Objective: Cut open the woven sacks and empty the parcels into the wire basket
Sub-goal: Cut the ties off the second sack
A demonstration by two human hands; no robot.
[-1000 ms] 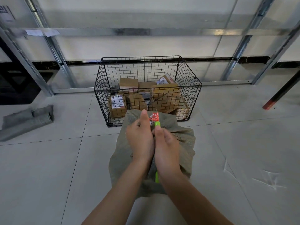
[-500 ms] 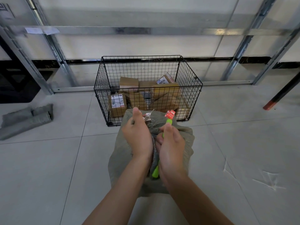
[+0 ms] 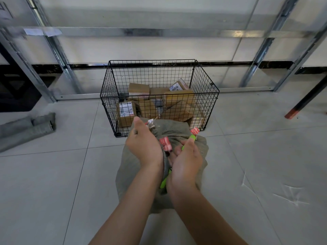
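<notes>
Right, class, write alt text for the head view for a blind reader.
A left hand grips the bunched neck of a grey woven sack on the floor while the right hand holds a green cutter beside it. Just beyond stands a wire basket holding cardboard parcels.

The left hand (image 3: 144, 147) and right hand (image 3: 187, 161) are bare, as are the left forearm (image 3: 134, 200) and right forearm (image 3: 200, 209) (uncovered right down to the lower edge).

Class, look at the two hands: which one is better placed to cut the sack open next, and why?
The right hand: it holds the green cutter at the neck of the sack, which the left hand grips.
</notes>
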